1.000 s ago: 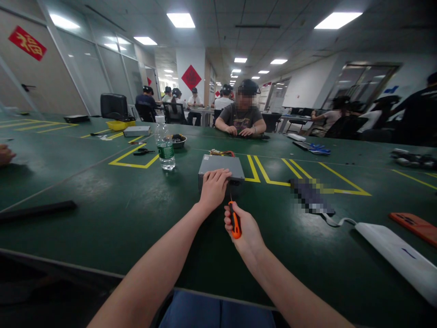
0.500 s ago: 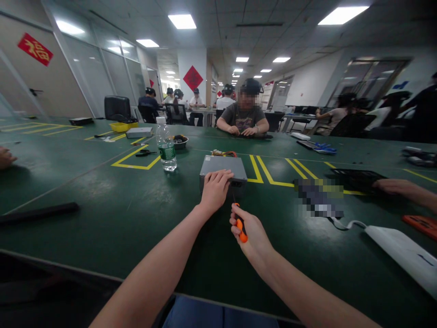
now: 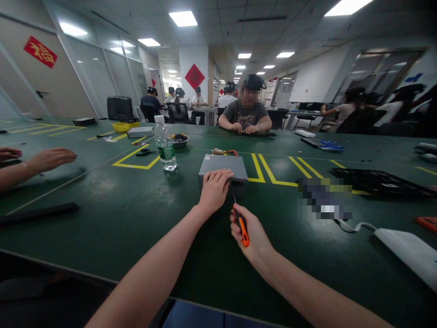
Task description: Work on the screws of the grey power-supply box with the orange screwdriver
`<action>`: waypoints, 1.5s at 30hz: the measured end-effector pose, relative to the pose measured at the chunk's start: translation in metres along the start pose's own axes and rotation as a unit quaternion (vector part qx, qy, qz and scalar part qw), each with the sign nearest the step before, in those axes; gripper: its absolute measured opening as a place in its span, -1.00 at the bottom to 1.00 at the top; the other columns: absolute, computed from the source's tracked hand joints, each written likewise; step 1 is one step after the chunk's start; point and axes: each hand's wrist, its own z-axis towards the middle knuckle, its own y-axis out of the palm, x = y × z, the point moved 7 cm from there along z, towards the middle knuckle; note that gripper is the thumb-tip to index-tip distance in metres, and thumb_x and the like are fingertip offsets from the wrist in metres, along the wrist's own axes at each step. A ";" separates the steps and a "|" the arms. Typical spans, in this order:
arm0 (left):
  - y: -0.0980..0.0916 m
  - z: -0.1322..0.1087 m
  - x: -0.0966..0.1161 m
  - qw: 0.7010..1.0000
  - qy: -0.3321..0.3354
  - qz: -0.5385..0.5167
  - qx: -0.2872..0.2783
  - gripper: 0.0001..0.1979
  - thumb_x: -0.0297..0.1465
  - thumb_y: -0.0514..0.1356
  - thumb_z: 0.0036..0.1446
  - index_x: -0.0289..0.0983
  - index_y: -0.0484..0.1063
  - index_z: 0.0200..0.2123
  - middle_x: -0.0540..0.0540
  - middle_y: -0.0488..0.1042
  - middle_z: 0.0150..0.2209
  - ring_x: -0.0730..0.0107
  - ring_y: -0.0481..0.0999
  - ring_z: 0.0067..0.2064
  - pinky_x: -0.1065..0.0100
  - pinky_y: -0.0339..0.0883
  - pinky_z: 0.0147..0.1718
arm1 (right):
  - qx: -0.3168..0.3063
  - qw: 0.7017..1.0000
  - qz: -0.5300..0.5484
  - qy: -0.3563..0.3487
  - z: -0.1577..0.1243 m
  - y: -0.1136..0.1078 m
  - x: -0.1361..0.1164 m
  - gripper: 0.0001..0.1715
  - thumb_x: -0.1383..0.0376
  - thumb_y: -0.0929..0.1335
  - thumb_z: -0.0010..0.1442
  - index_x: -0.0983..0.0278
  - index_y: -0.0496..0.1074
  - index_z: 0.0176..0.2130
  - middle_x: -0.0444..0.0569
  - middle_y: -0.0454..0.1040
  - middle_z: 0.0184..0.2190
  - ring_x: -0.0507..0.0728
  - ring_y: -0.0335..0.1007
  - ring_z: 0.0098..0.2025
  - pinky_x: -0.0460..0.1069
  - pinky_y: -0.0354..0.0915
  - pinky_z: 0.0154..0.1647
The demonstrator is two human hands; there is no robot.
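A grey metal box [image 3: 223,165], with bundled coloured wires [image 3: 225,152] at its far side, rests on the green table [image 3: 136,237]. My left hand [image 3: 215,189] lies over the box's near edge, fingers together and gripping it from above. Just right of that, my right hand [image 3: 251,230] is closed round an orange and black screwdriver [image 3: 243,228]. Its thin shaft points up at the front face of the box, near a black socket [image 3: 238,184]. Whether the tip touches the box is too small to tell.
A water bottle [image 3: 165,146] stands left of the box, before a metal bowl [image 3: 180,140]. Another person's hand [image 3: 54,158] reaches in at the left. A person [image 3: 246,109] sits opposite. Right are a black panel [image 3: 378,180] and a white device [image 3: 408,253].
The screwdriver handle has turned in my right hand, showing more black. At the left another person's hands have come further in; the hand on the black panel at the right has withdrawn.
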 end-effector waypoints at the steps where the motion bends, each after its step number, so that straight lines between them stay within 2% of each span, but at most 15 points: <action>1: 0.000 0.000 0.000 1.000 -0.001 -0.001 0.001 -0.72 -0.48 0.02 0.17 -0.14 0.30 -0.06 0.02 0.37 0.04 0.38 0.25 0.10 0.24 0.02 0.04 | 0.006 1.000 -0.003 -0.007 0.000 -0.001 -0.001 -0.81 0.32 0.32 0.11 0.33 0.26 -0.50 -0.21 0.24 -0.65 -0.14 0.04 -0.73 -0.25 -0.09 -0.82; 4: -0.001 0.000 0.000 1.000 -0.002 -0.001 0.002 -0.72 -0.48 0.03 0.16 -0.14 0.30 -0.06 0.02 0.37 0.04 0.38 0.25 0.10 0.24 0.02 0.05 | 0.009 1.000 -0.006 -0.023 0.000 -0.004 -0.002 -0.81 0.34 0.36 0.06 0.31 0.26 -0.51 -0.20 0.26 -0.62 -0.14 0.08 -0.70 -0.25 -0.06 -0.80; 9: -0.001 0.000 0.000 1.000 -0.005 0.005 0.005 -0.73 -0.47 0.02 0.17 -0.14 0.31 -0.07 0.01 0.37 0.04 0.37 0.26 0.10 0.23 0.03 0.04 | -0.009 1.000 0.003 0.000 -0.001 -0.003 0.001 -0.71 0.22 0.25 0.20 0.35 0.32 -0.47 -0.16 0.27 -0.63 -0.14 0.06 -0.72 -0.24 -0.03 -0.79; 14: 0.000 0.000 0.001 1.000 0.000 0.005 0.007 -0.73 -0.48 0.02 0.17 -0.14 0.30 -0.07 0.04 0.37 0.04 0.38 0.26 0.09 0.24 0.03 0.04 | -0.026 0.999 0.017 0.015 0.000 0.001 0.001 -0.63 0.22 0.18 0.25 0.37 0.31 -0.50 -0.17 0.24 -0.66 -0.15 0.03 -0.74 -0.24 -0.07 -0.79; 19: -0.001 0.000 0.001 1.000 0.000 0.002 0.005 -0.72 -0.48 0.01 0.17 -0.14 0.30 -0.06 0.01 0.37 0.05 0.36 0.25 0.10 0.23 0.03 0.04 | -0.038 0.999 0.019 0.021 -0.001 -0.004 -0.001 -0.68 0.24 0.22 0.21 0.37 0.32 -0.48 -0.16 0.26 -0.64 -0.15 0.03 -0.73 -0.24 -0.06 -0.78; 30: -0.002 0.000 0.001 1.000 0.000 0.007 -0.001 -0.72 -0.47 0.00 0.18 -0.14 0.30 -0.05 -0.01 0.37 0.04 0.35 0.26 0.09 0.22 0.05 0.04 | -0.015 0.999 -0.038 -0.019 -0.007 -0.039 -0.020 -0.74 0.22 0.27 0.16 0.35 0.34 -0.45 -0.18 0.26 -0.62 -0.14 0.03 -0.72 -0.23 -0.04 -0.78; 41: -0.003 -0.001 0.002 1.000 0.008 0.002 -0.005 -0.70 -0.49 -0.01 0.18 -0.13 0.28 -0.03 0.01 0.35 0.05 0.37 0.25 0.10 0.23 0.04 0.05 | -0.010 0.999 -0.043 -0.020 -0.004 -0.038 -0.020 -0.73 0.23 0.26 0.17 0.36 0.33 -0.46 -0.17 0.26 -0.62 -0.14 0.05 -0.72 -0.23 -0.05 -0.79; 45: -0.002 -0.001 0.002 1.000 0.000 0.002 -0.009 -0.68 -0.49 0.01 0.15 -0.14 0.29 -0.03 -0.02 0.36 0.05 0.34 0.25 0.10 0.21 0.03 0.06 | 0.009 0.998 -0.044 -0.052 -0.003 -0.037 -0.023 -0.82 0.28 0.32 0.08 0.34 0.30 -0.48 -0.18 0.27 -0.63 -0.13 0.06 -0.72 -0.22 -0.06 -0.81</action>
